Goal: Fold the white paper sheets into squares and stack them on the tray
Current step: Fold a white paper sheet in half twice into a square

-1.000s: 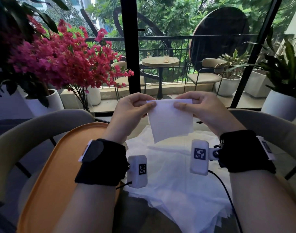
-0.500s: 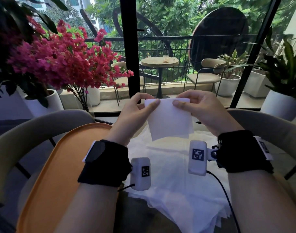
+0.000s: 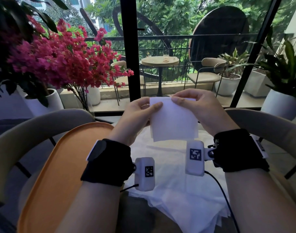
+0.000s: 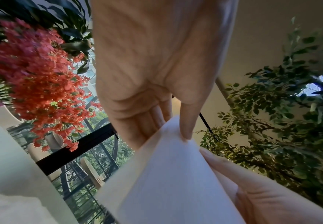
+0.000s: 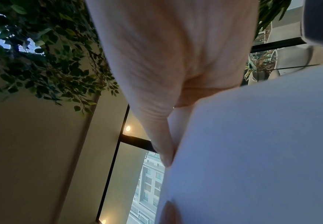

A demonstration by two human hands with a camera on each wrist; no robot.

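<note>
Orange tray (image 3: 63, 165) cut off below; right fingers (image 3: 186, 95) behind folded sheet (image 3: 173, 121).

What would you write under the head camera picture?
Both hands, left hand and right hand, pinch a folded white sheet above the loose pile, beside the orange tray.

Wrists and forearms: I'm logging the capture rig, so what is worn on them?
Each wrist wears a black band: left wristband, right wristband. Each carries a white camera module, left module and right module, marked with a black-and-white square code. Thin black cables trail off. Forearms are sleeveless.
</note>
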